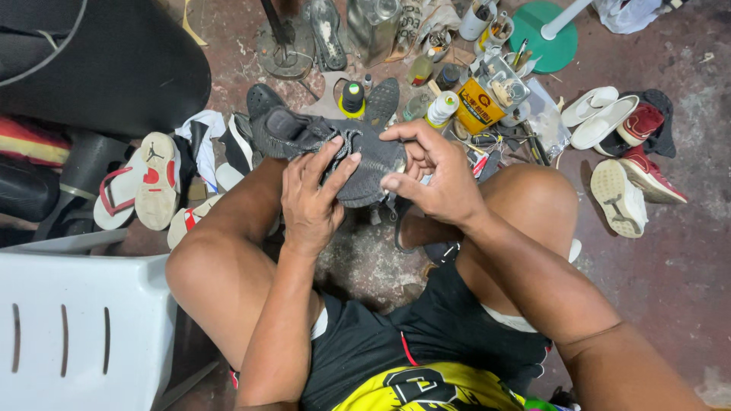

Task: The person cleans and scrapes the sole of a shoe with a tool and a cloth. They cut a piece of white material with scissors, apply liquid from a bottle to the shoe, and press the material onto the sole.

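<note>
Hands working a dark grey knit sneaker (335, 148), held above the knees over the stained floor (685, 259). Left hand (312, 194) grasping the sneaker's middle, fingers curling over its upper, thumb underneath (hidden). Right hand (430, 171) pinching the sneaker's toe end, index finger and thumb pressing on the edge, other fingers bent. Lying just beyond the sneaker: a black spool (352, 97), a white thread spool (442, 108) and a yellow glue can (480, 105). Sitting well right of the sneaker: white slip-ons (601, 114) and a pair of red high-tops (643, 156). Resting left of the sneaker: red-and-white flip-flops (141, 183). Standing nearer, lower left of the sneaker: a white plastic chair (76, 327).
</note>
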